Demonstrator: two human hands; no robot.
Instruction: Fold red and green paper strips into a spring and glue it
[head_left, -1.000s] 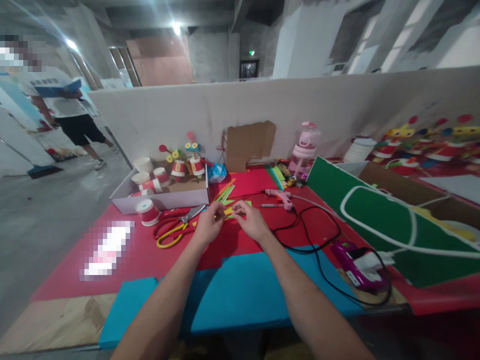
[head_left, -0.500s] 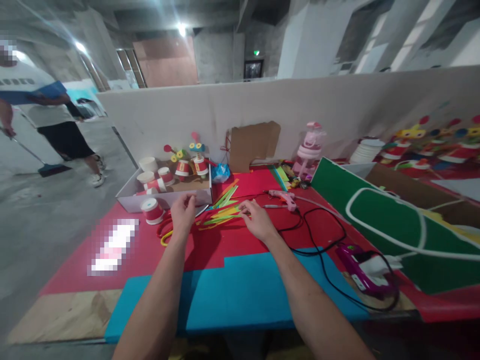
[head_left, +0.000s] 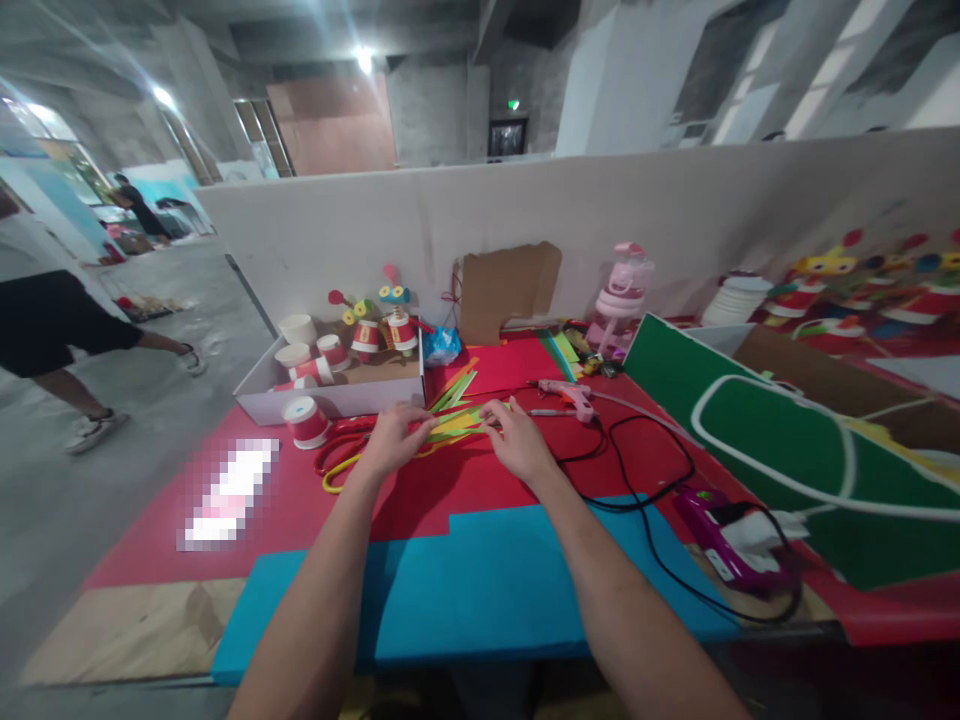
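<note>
My left hand point(head_left: 396, 440) is over the left end of a pile of paper strips point(head_left: 456, 424), thumb and fingers closing on a strip's end. My right hand point(head_left: 517, 435) pinches at the pile's right end, fingers bent; which strip it grips is partly hidden by the fingertips. The strips are yellow, green and orange. Scissors with yellow-and-red handles point(head_left: 341, 470) lie just left of my left wrist. A pink glue gun point(head_left: 571, 398) rests beyond my right hand, its black cord looping to the right.
A white box point(head_left: 352, 402) holds paper cups and cup figures; a red-and-white cup point(head_left: 305, 425) stands before it. Blue sheets point(head_left: 480, 590) cover the front edge. At right are a purple power strip point(head_left: 731, 545), a green board point(head_left: 765, 450) and a pink bottle point(head_left: 624, 295). A person point(head_left: 52, 320) walks at left.
My left hand has come down and right onto the strips, from a raised pinch near the box. My right hand has barely moved. The person at left has stepped nearer, partly leaving view.
</note>
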